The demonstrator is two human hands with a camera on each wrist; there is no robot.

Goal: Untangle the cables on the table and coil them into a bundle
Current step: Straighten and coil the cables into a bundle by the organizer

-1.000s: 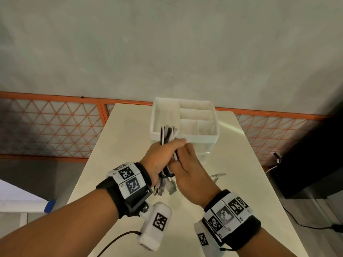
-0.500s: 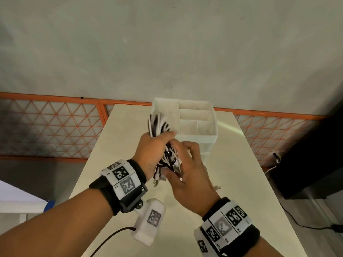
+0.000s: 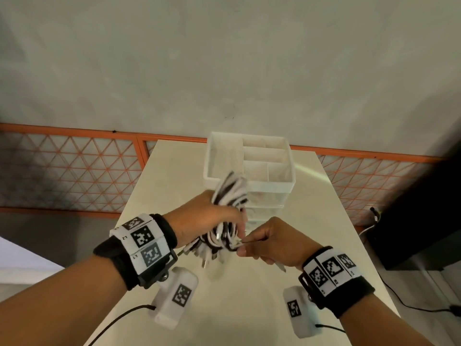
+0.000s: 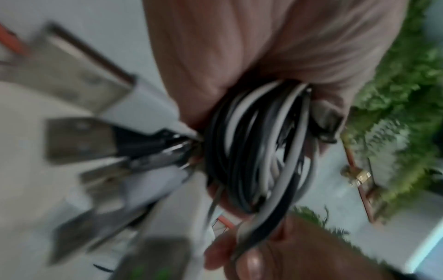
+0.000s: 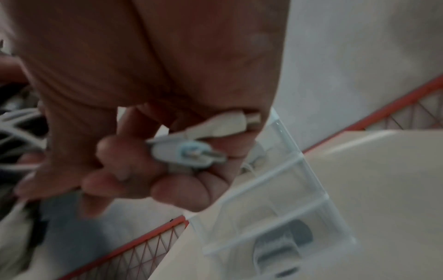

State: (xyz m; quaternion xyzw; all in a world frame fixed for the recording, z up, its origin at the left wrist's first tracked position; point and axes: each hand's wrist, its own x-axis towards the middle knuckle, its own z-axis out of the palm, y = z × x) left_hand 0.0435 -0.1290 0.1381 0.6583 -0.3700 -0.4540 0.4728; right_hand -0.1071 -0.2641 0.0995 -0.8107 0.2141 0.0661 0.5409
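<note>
A coiled bundle of black and white cables (image 3: 230, 196) is held above the cream table (image 3: 324, 221). My left hand (image 3: 212, 218) grips the bundle round its middle, and the loops stick up past the fingers. Several USB plugs (image 4: 79, 140) hang from its lower end. My right hand (image 3: 269, 242) pinches loose cable ends (image 4: 261, 227) at the bundle's lower right side. Its curled fingers hold white connectors (image 5: 191, 149) against the palm.
A white compartmented organiser (image 3: 252, 163) with clear drawers (image 5: 275, 199) stands right behind the hands at the table's far middle. An orange lattice fence (image 3: 74, 171) runs behind the table. A dark cabinet (image 3: 424, 208) with cords stands off the right edge.
The bundle has swung from leaning left to leaning right toward the organiser. My right hand has dropped lower and to the right, now pinching cable ends at the bundle's bottom.
</note>
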